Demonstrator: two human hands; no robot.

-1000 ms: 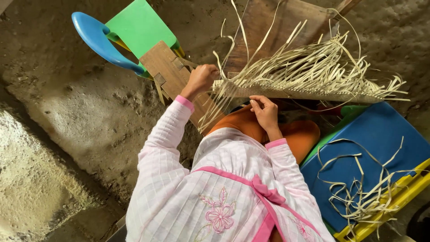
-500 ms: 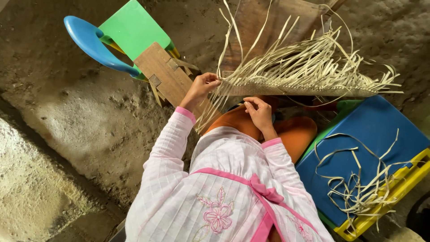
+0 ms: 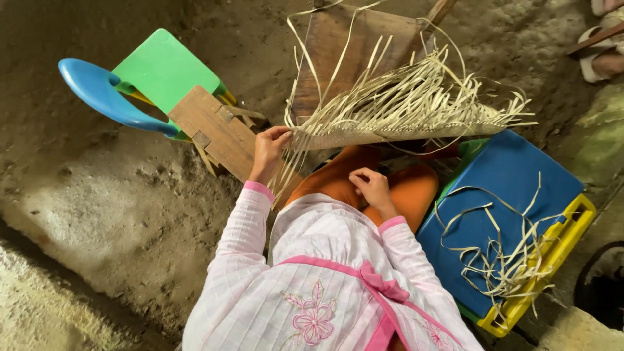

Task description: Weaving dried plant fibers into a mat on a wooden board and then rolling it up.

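Note:
A half-woven mat of pale straw strips (image 3: 403, 120) lies across my knees, its loose ends fanning up and to the right. My left hand (image 3: 270, 146) grips the mat's left corner, where several strips hang down. My right hand (image 3: 370, 187) rests on my orange-clad lap (image 3: 416, 188) just below the mat's near edge. Its fingers are curled in and nothing shows in them. My pink and white checked sleeves reach up from the bottom of the view.
A small chair with a blue back (image 3: 107, 97) and green seat (image 3: 162, 68) stands at upper left, with a wooden piece (image 3: 218, 130) against it. A brown wooden board (image 3: 351, 45) lies behind the mat. A blue and yellow plastic stool (image 3: 513, 195) at right carries loose strips (image 3: 507, 260). Another person's sandalled foot (image 3: 601, 62) is at top right.
My right hand has dropped from the mat's edge to my lap. My left hand stays on the mat's left corner.

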